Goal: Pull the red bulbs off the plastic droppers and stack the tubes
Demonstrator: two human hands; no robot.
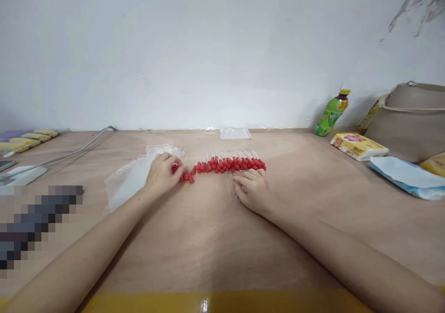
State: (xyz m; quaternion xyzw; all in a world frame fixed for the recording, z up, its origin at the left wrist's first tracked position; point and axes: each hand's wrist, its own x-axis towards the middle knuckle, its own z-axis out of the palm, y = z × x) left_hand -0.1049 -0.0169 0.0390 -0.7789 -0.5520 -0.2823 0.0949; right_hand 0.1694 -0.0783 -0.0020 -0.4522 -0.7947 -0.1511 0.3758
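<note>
A long row of thin, pale clear sticks with red tips [231,164] lies across the middle of the table; I cannot make out their exact kind. At the row's left end, my left hand [163,171] is closed, its thumb and fingers curled round a few red-tipped sticks [174,168]. My right hand [253,188] lies just in front of the row's right part, fingers bent and closed over some thin clear sticks [232,190] that point toward me. Its palm side is hidden. Clear zip bags [127,183] lie flat beside and partly behind my left hand.
A small clear bag [235,133] lies by the wall. To the right are a green drink bottle [330,114], a yellow tissue pack [359,147], a blue-white packet [410,176] and a beige bag [410,123]. A grey cable [83,148] and yellow packs [28,140] are left.
</note>
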